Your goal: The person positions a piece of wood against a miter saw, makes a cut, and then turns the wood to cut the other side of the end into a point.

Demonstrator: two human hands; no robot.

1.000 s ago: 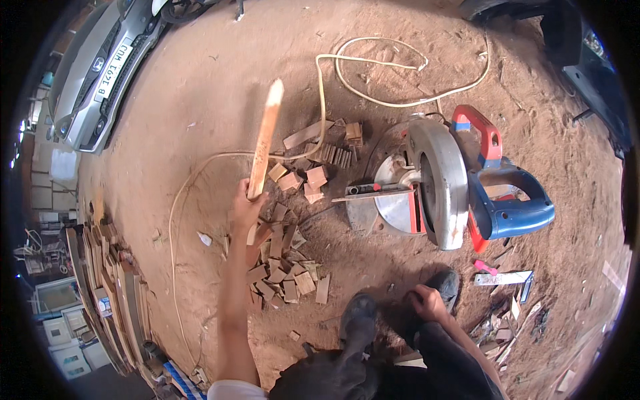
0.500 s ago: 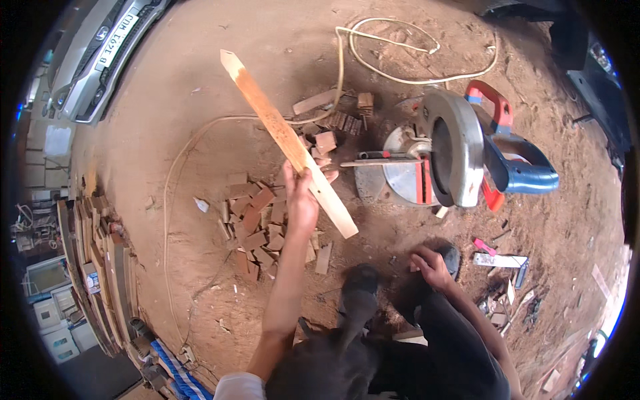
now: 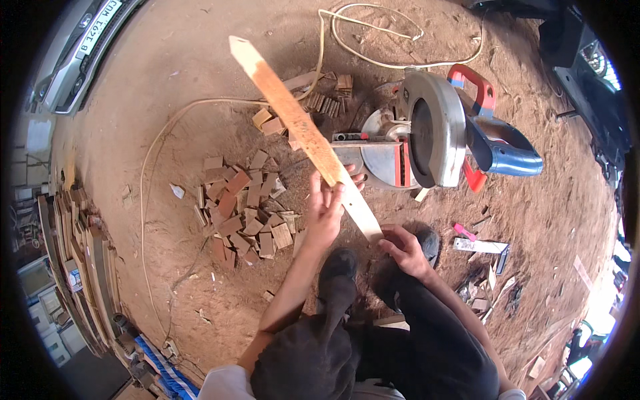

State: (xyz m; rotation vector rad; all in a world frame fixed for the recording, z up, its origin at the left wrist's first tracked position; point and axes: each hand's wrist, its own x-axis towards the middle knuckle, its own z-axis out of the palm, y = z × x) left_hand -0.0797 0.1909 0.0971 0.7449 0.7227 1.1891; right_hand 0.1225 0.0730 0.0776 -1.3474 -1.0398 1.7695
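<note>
A long wooden slat point(image 3: 293, 123), pointed at its far end and darker along the middle, slants through the air from far left toward my knees. Around its nearer part my left hand point(image 3: 327, 205) is closed, thumb on top and fingertips showing past the far edge. My right hand point(image 3: 405, 251) has its thumb and fingers at the slat's near end, pinching it. Just beyond and to the right stands a miter saw point(image 3: 437, 130) with a round metal base, a grey blade guard and a blue-and-red handle. A thin strip of wood point(image 3: 357, 143) lies across its base.
Small wood offcuts point(image 3: 243, 210) lie heaped on the dirt floor left of my hands, with more beyond. A pale cable point(image 3: 152, 143) loops around them. At right lie a try square point(image 3: 481, 246) and a pink object point(image 3: 465, 232). Boards point(image 3: 77, 260) are stacked far left, below a parked car point(image 3: 80, 60).
My left hand has brought the slat nearer and to the right. My right hand has risen from beside my knee to the slat's near end. The view has shifted slightly.
</note>
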